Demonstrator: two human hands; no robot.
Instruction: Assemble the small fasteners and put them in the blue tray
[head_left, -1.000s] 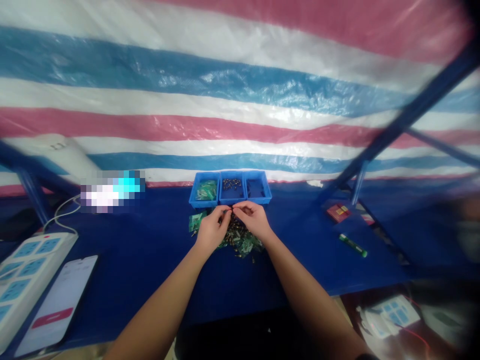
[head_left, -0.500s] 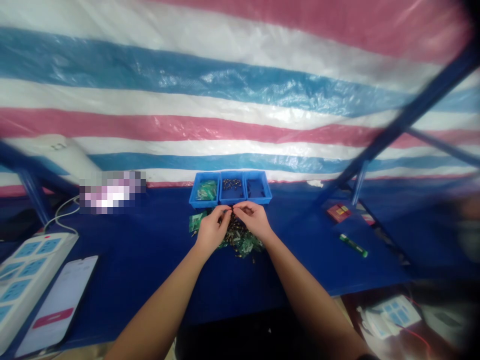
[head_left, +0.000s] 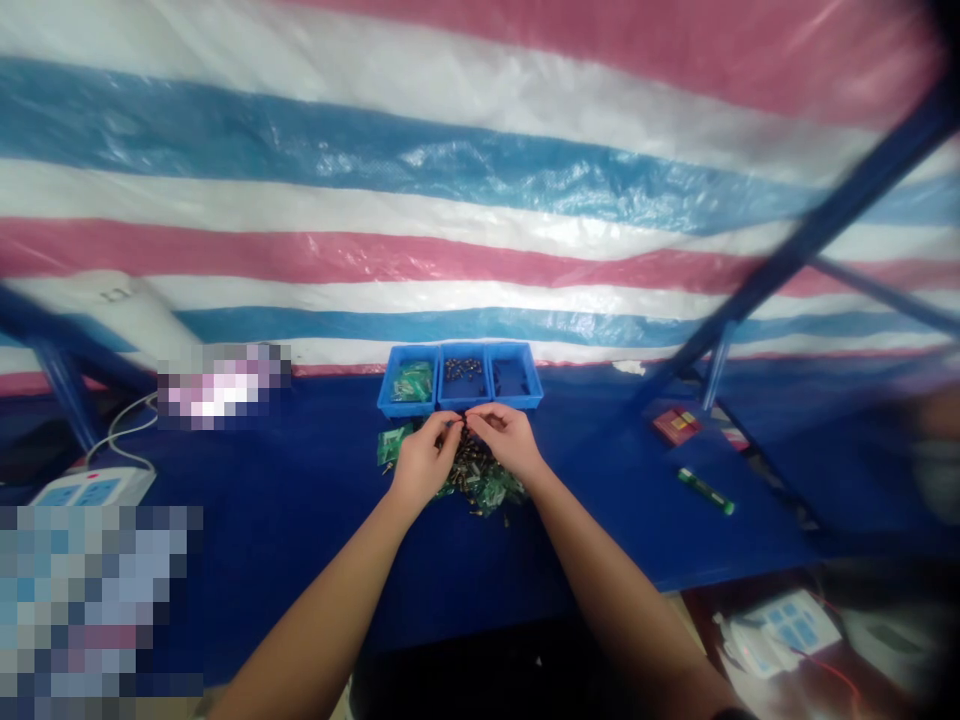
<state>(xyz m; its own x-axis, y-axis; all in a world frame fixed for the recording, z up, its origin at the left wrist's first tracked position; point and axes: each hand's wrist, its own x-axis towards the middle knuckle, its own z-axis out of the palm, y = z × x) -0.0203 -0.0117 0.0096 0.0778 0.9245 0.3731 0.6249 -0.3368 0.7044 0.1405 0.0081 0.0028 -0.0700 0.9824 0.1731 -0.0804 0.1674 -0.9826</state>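
My left hand [head_left: 426,455] and my right hand [head_left: 510,438] meet fingertip to fingertip just in front of three blue bins. Both are closed in a pinch; whatever small dark piece sits between the fingertips is too small to name. Below them on the blue table lies a heap of small brass-coloured and dark parts mixed with green circuit boards [head_left: 491,492]. One green board [head_left: 391,445] lies left of my left hand. The left bin [head_left: 409,408] holds green boards, the middle bin [head_left: 461,401] small brass and dark parts, the right bin [head_left: 517,401] a few dark pieces.
A white power strip [head_left: 127,487] with cables stands at the left edge, near a blurred-out patch. On the right lie a red box [head_left: 676,425] and a green tube-like item [head_left: 706,491]. Another power strip [head_left: 799,625] sits lower right. Blue frame posts [head_left: 795,245] flank the table.
Both hands keep the same pinch over the heap, with hardly any visible motion. The view has shifted very slightly.
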